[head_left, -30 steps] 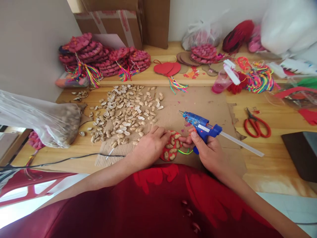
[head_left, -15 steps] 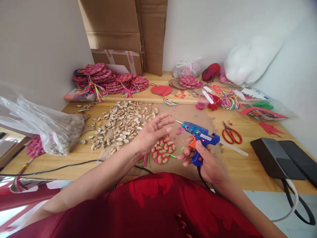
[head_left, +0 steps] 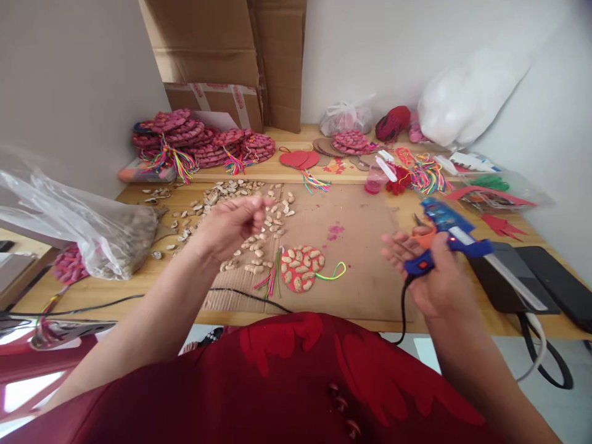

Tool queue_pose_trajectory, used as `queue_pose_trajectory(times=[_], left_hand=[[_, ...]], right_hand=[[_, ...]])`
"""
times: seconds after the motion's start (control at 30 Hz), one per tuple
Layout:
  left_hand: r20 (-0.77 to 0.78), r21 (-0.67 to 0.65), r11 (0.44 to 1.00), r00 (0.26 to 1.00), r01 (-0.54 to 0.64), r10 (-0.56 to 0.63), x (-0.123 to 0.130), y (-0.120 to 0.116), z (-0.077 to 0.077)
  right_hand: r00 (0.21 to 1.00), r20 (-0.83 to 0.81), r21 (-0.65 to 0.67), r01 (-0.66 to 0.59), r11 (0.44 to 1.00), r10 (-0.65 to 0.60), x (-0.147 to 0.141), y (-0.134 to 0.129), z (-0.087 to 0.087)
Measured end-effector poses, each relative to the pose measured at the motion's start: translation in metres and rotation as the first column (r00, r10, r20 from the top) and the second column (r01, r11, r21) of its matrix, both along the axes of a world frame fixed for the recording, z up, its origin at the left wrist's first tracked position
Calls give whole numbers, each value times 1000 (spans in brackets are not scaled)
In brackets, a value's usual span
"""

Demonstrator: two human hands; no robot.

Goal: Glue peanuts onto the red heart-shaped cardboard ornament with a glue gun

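My right hand (head_left: 437, 274) grips a blue hot glue gun (head_left: 446, 225) with an orange trigger by its handle. A clear glue stick juts from its rear, and its tip is blurred. Over the peanut shells (head_left: 259, 246) my left hand (head_left: 231, 225) is closed, its fingers curled against the thumb; whatever they may hold is hidden. Between the hands lies a round red disc (head_left: 303, 269) covered with several peanut shells. A yellow-green cord loop (head_left: 336, 272) extends from its right side. Pink and green strings (head_left: 274, 277) lie at its left.
A cardboard sheet (head_left: 356, 277) covers the middle of the table. Stacked pink braided discs (head_left: 173, 139) and red discs (head_left: 300, 159) sit on the back ledge. A plastic bag (head_left: 124, 240) stands left. Scissors (head_left: 417, 220) are partly hidden by the glue gun; dark devices (head_left: 490, 277) lie right.
My right hand has carried the glue gun to the right, away from the red disc. My left hand has moved left over the shells, and its fingers have curled closed.
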State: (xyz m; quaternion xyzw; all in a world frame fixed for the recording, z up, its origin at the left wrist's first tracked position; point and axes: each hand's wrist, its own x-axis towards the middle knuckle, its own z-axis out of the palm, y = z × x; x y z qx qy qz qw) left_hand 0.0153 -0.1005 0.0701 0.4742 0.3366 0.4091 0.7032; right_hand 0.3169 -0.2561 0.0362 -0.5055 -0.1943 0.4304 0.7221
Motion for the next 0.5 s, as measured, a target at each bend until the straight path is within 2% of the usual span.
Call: queue_pose_trajectory(times=[0.07,0.13,0.2,0.23,0.3,0.37,0.43,0.5], left_hand=[[38,-15,993,992,-117,117,-16,6,2],[-40,4,992,991,-124,124,-28,6,2],[-222,148,985,968,-88,120,-35,2,1],[-343,254,965,928,-59,147,-37,-1,0],[-554,488,873,782,27,285,-41,-4,-3],[-651,660,731,617,172,442,-44,-5,-8],[-680,722,601,512,343,525,-48,-3,-13],[-723,689,534,429,489,541,-52,1,-17]], right_hand=[[995,10,18,103,995,-103,13,-2,4],[988,9,33,152,988,-153,21,-5,5],[985,24,35,170,985,-171,24,-8,4],[986,33,28,160,987,-161,23,-9,3],[995,36,-8,95,995,-95,16,-10,1],[1000,8,-57,-24,998,25,3,-9,0],[983,-41,-97,-180,979,177,-15,-7,-1],[937,-92,-115,-347,931,338,-35,-3,-3]])
